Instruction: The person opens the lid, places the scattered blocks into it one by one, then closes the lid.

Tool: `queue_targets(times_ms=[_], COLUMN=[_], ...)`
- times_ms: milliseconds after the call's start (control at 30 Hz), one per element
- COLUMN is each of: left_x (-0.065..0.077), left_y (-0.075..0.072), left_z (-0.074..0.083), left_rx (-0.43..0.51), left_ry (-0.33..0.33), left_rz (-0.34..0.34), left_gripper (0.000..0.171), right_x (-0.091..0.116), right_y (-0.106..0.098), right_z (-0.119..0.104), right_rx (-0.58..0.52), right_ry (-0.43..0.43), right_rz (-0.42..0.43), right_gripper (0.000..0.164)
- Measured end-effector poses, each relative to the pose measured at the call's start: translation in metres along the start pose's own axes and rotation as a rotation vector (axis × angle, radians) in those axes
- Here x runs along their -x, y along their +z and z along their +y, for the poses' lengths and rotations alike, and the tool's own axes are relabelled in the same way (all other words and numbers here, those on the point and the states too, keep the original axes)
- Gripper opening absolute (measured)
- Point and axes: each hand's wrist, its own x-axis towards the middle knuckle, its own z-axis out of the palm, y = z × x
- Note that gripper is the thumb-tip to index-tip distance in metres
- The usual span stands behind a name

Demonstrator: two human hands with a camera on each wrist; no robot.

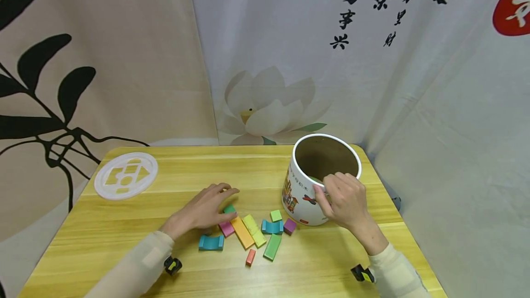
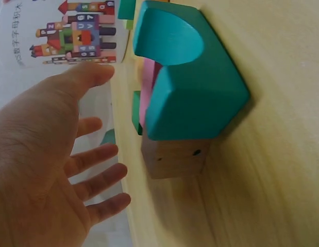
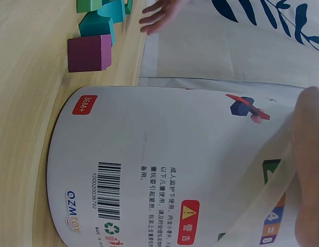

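My right hand (image 1: pixel 343 199) grips the near rim of a white, printed cylindrical toy-block bucket (image 1: pixel 306 201), thumb outside and fingers curled over the edge. The bucket stands upright at the table's right; in the right wrist view its barcode side fills the frame. My left hand (image 1: pixel 207 208) hovers beside the loose blocks with its fingers spread, holding nothing. Nearest it are an orange block (image 1: pixel 242 233), a pink block (image 1: pixel 226 228), a green block (image 1: pixel 229 209) and a blue arched block (image 1: pixel 211 243). In the left wrist view the left palm (image 2: pixel 35 128) faces these blocks.
More blocks lie right of the orange one: yellow (image 1: pixel 254 231), blue arch (image 1: pixel 272 227), purple (image 1: pixel 290 226), green (image 1: pixel 272 247), light green (image 1: pixel 275 215) and small red (image 1: pixel 250 257). A white lid with cut-out shapes (image 1: pixel 101 189) lies at the table's back left. A printed curtain (image 1: pixel 265 59) hangs behind.
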Motion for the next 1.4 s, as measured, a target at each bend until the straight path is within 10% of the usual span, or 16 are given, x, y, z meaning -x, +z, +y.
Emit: queue_targets(times_ms=[1400], left_x=[-0.006], left_y=[0.014], left_z=[-0.005], left_rx=[0.124], left_ry=[0.003], left_rz=[-0.039], left_gripper=[0.028], right_x=[0.0], right_y=[0.0], right_z=[0.001], right_rx=[0.0], right_ry=[-0.003], right_rz=[0.011], right_gripper=[0.043])
